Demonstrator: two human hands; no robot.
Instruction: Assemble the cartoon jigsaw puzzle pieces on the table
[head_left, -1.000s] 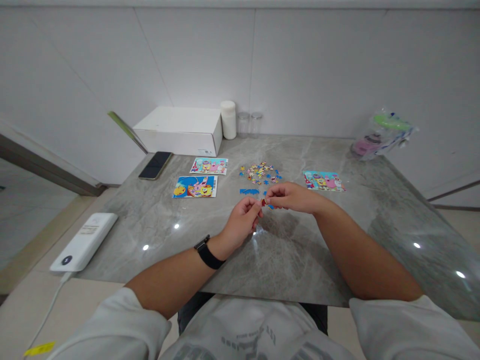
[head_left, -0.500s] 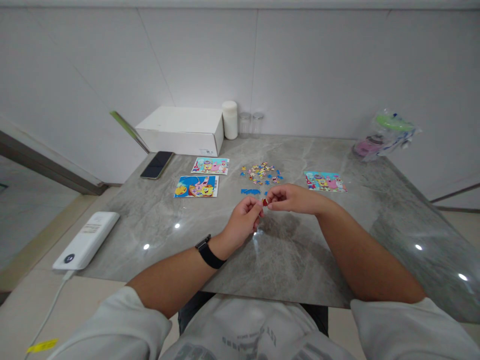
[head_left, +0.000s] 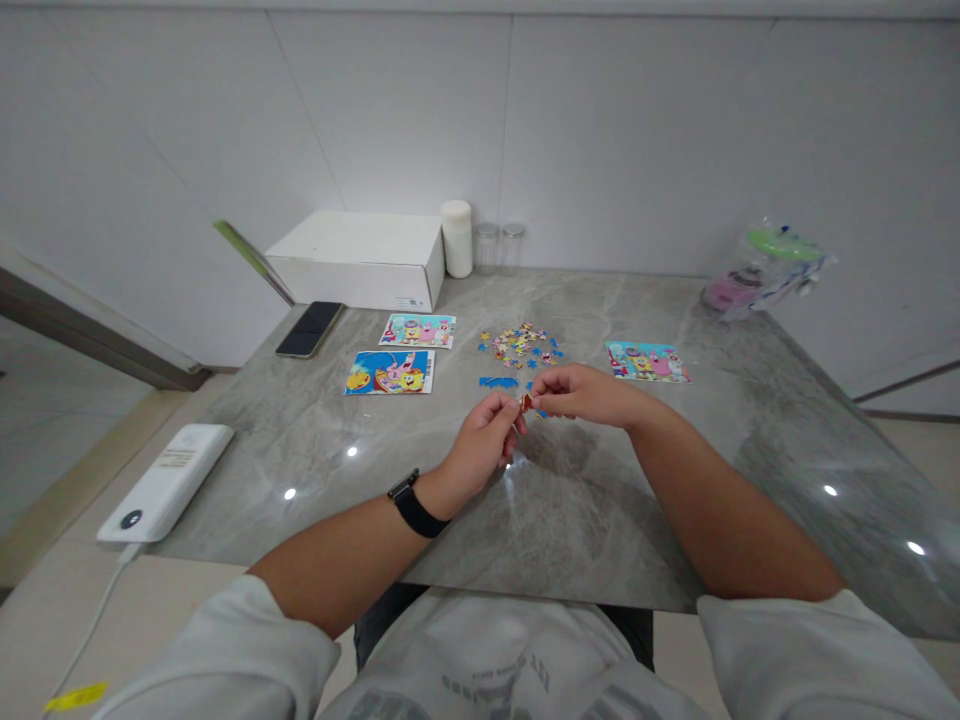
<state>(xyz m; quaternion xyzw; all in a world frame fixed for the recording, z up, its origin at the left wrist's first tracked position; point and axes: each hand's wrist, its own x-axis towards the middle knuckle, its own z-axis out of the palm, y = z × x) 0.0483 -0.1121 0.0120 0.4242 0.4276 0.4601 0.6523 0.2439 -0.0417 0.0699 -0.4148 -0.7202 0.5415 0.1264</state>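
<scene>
One reddish puzzle piece (head_left: 526, 403) is pinched by left grip (head_left: 484, 440) and right grip (head_left: 589, 394) above glossy, veined tabletop (head_left: 300, 430).

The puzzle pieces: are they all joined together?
No, many loose pieces lie scattered in a heap on the grey table.

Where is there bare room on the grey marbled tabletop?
Bare: between the white rectangular power bank and the black watch strap; also between the right forearm and the right edge of the tabletop. Crowded: around the small multicoloured jigsaw pieces beyond the left hand and right hand.
</scene>
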